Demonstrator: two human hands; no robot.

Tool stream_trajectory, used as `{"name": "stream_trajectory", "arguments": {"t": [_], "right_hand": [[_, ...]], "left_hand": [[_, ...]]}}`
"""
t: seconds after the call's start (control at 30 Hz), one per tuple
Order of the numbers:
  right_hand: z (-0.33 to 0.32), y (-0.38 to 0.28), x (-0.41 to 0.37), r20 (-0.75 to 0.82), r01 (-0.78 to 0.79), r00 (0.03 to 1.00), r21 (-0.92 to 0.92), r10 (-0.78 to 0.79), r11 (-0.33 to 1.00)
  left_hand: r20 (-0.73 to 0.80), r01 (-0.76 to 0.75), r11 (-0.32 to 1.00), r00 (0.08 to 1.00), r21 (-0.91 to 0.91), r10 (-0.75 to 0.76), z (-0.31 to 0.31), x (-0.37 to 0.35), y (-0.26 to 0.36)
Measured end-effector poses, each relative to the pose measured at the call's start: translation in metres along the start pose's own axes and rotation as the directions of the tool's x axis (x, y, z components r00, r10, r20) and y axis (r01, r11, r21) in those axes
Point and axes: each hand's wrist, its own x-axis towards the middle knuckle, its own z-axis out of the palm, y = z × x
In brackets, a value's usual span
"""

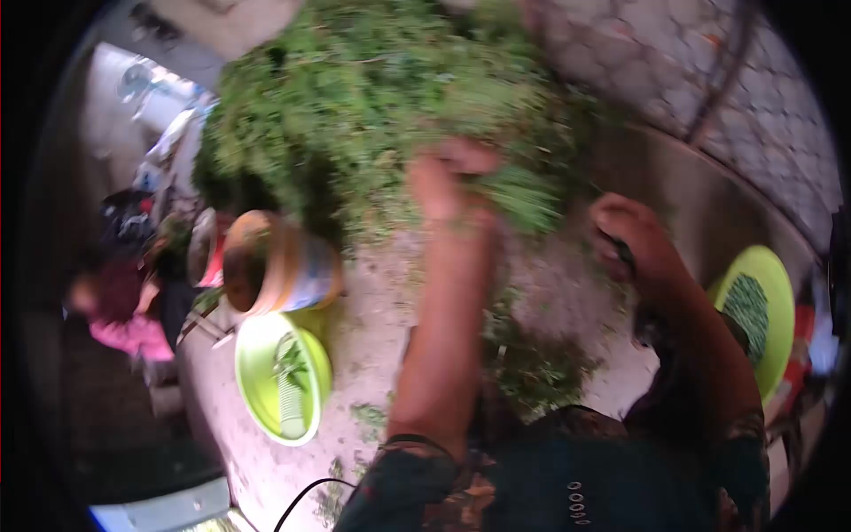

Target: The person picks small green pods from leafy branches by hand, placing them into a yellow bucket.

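My left hand [452, 177] is closed around a bunch of green leafy stems [523, 197], whose tips fan out to the right. It is held at the near edge of a large heap of green plants [355, 106]. To the right, apart from the bunch, my right hand [634, 235] is curled shut on a dark-handled tool [623, 255]. Its working end is too blurred to make out. Loose green scraps [541, 363] lie on the ground close to my body.
On the left stand a lime-green basin [251, 390] with a ribbed pale cup [291, 403] inside and a tipped orange-rimmed bucket [253, 262]. At right is another lime basin [780, 293] holding chopped greens [746, 312]. A person in a pink garment [133, 332] is at far left.
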Motion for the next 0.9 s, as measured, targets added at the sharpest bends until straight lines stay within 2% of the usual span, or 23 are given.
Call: {"name": "stream_trajectory", "arguments": {"t": [0.03, 0.07, 0.1, 0.13, 0.17, 0.27, 0.33, 0.37, 0.43, 0.57, 0.63, 0.7, 0.73, 0.77, 0.83, 0.9], "right_hand": [[-0.01, 0.002, -0.006, 0.052, -0.037, 0.998, 0.171, 0.028, 0.985], [-0.018, 0.002, -0.01, 0.111, -0.064, 0.993, 0.336, 0.028, 0.94], [-0.022, 0.0, -0.014, 0.129, -0.099, 0.99, 0.397, 0.051, 0.913], [-0.022, -0.003, -0.014, 0.164, -0.132, 0.984, 0.457, 0.063, 0.88], [-0.023, -0.003, -0.014, 0.13, -0.112, 0.99, 0.461, 0.058, 0.88], [-0.018, 0.001, -0.015, 0.139, -0.131, 0.987, 0.451, 0.075, 0.883], [-0.011, 0.002, -0.017, 0.123, -0.017, 0.992, 0.246, -0.013, 0.969], [-0.007, 0.004, -0.018, 0.11, -0.016, 0.994, 0.25, -0.012, 0.968], [-0.001, 0.007, -0.02, 0.158, 0.029, 0.986, 0.165, -0.056, 0.986], [0.006, 0.011, -0.017, 0.151, 0.146, 0.975, 0.108, -0.162, 0.983], [0.009, 0.008, -0.014, 0.124, 0.145, 0.98, 0.095, -0.157, 0.985], [0.007, 0.007, -0.012, 0.094, 0.145, 0.984, 0.083, -0.153, 0.986], [0.006, 0.007, -0.01, 0.075, 0.152, 0.984, 0.126, -0.162, 0.98], [0.004, 0.008, -0.01, 0.058, 0.16, 0.983, 0.168, -0.172, 0.973], [0.004, 0.003, -0.013, 0.084, 0.166, 0.979, 0.192, -0.185, 0.967], [0.005, 0.005, -0.014, 0.114, 0.168, 0.974, 0.218, -0.196, 0.961]], "left_hand": [[0.044, 0.115, 0.975, 0.993, -0.188, -0.109, 0.008, 0.003, 0.017], [0.319, 0.467, 0.505, 0.879, -0.726, -0.355, -0.017, 0.035, 0.016], [0.486, 0.547, 0.347, 0.837, -0.762, -0.254, -0.016, 0.037, 0.007], [0.424, 0.529, 0.25, 0.826, -0.811, -0.371, 0.002, 0.029, 0.013], [0.476, 0.568, 0.137, 0.779, -0.812, -0.408, 0.012, 0.023, 0.011], [0.471, 0.577, 0.07, 0.726, -0.814, -0.501, 0.021, 0.016, -0.002], [0.532, 0.617, 0.007, 0.684, -0.787, -0.5, 0.027, 0.011, -0.009], [0.537, 0.621, -0.003, 0.675, -0.784, -0.507, 0.03, 0.007, -0.011], [0.494, 0.617, 0.046, 0.67, -0.785, -0.553, 0.038, -0.001, -0.011], [0.497, 0.651, 0.109, 0.666, -0.751, -0.557, 0.037, -0.007, -0.023], [0.538, 0.683, 0.125, 0.662, -0.72, -0.522, 0.038, -0.007, -0.032], [0.275, 0.611, 0.51, 0.762, -0.606, -0.586, 0.042, -0.014, -0.033], [0.218, 0.572, 0.73, 0.819, -0.374, -0.53, 0.043, -0.018, -0.028], [0.22, 0.575, 0.727, 0.817, -0.374, -0.533, 0.049, -0.018, -0.025], [-0.013, 0.503, 0.829, 0.853, -0.244, -0.521, 0.06, -0.021, -0.02], [0.004, 0.517, 0.81, 0.843, -0.279, -0.537, 0.049, -0.016, -0.024]]}}
